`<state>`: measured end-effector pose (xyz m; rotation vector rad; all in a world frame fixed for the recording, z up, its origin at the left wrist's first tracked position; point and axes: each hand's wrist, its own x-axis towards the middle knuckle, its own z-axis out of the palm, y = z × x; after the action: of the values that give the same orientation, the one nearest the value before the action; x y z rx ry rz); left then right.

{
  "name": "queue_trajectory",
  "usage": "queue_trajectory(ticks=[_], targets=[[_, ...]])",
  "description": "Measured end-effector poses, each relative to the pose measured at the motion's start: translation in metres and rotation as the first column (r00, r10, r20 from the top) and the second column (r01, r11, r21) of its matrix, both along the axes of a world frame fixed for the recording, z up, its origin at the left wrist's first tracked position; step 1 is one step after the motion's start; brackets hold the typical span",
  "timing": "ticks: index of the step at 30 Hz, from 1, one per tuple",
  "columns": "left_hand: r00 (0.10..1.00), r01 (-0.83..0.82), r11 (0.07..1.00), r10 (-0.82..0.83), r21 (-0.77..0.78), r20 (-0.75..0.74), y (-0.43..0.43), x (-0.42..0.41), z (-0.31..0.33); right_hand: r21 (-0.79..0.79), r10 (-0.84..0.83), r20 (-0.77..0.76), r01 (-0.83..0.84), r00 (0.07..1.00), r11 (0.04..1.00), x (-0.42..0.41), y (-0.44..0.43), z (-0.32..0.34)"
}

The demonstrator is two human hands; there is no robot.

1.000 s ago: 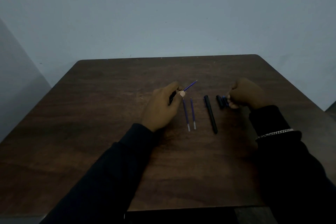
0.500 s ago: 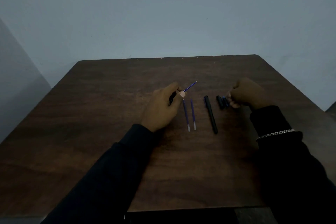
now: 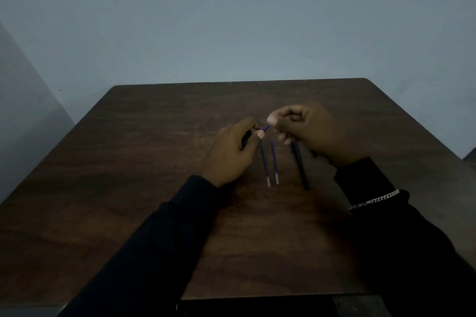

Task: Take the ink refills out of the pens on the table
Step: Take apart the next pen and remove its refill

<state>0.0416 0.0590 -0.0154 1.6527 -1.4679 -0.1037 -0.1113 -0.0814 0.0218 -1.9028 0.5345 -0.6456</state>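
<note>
Left hand [image 3: 231, 154], right hand [image 3: 319, 134] nearly touching; fingers [image 3: 282, 138] curled.

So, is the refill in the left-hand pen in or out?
Partly out: the blue refill sticks from the pen gripped by the left hand.

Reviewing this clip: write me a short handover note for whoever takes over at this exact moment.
Left hand grips a pen with its refill sticking out.
Right hand, fingers curled, is at the refill's free end; a pinch cannot be confirmed.
Two loose refills lie on the table beside a black pen.
Done: two refills out.
Left: pull this one free, then the black pen, if it holds one.
</note>
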Motion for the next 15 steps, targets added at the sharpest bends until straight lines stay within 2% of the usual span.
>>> queue_trajectory(ticks=[8,15], targets=[[1.000,0.013,0.998,-0.013,-0.054,0.011,0.002,-0.002,0.002,0.187,0.066,0.138,-0.091,0.988,0.978,0.009,0.007,-0.011],[0.999,0.030,0.997,-0.028,-0.065,0.030,0.000,0.000,0.000,0.328,0.034,0.239,-0.114,0.970,0.938,0.013,0.013,-0.013]])
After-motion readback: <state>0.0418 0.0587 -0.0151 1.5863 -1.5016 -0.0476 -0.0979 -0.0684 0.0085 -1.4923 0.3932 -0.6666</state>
